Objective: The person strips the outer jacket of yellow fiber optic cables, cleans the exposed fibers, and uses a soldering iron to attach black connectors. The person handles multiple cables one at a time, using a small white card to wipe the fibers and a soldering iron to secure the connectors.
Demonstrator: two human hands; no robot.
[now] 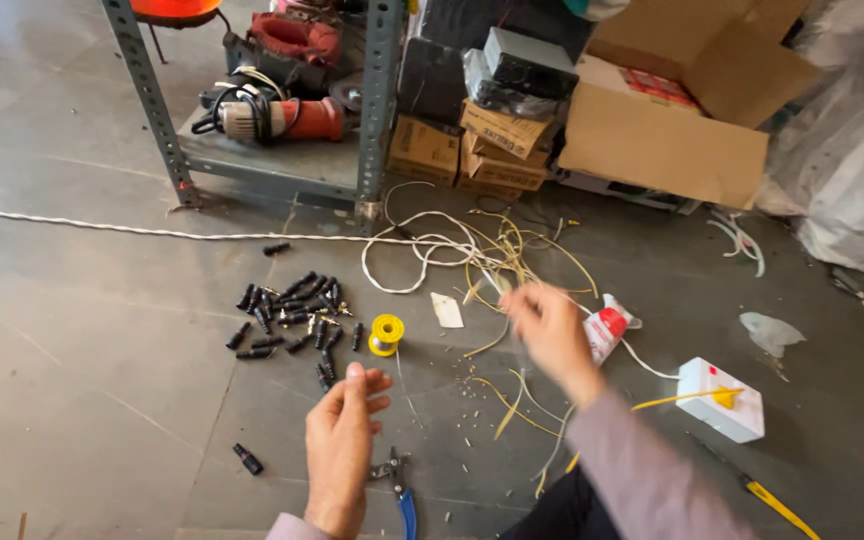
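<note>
- On the grey floor, seen from above, a person is sitting with both hands out over scattered wiring bits.
- Left hand, at about 6 o'clock in the view, is pinching thumb and fingertips together; it seems to be gripping something very thin, perhaps a fine wire strand, but what exactly I cannot tell.
- Right hand, near the centre, is blurring with motion, fingers loosely curled; whether it is holding anything I cannot tell.
- Yellow solder spool is standing just at 12 o'clock of the left hand, apart from it.
- Black connectors are lying in a loose heap at 10 o'clock of the left hand, with one stray connector at its 9 o'clock; none appears to be carrying a wire.
- Blue-handled pliers are resting on the floor just at 3 o'clock of the left hand, untouched.
- Yellow wires and a white cable are tangling at 12 o'clock of the right hand, with cut-off scraps littering the floor below.
- White box is sitting at 3 o'clock.
- Judging by the scraps, some cutting and stripping is done; the unwired connectors suggest most joining is remaining.
</note>
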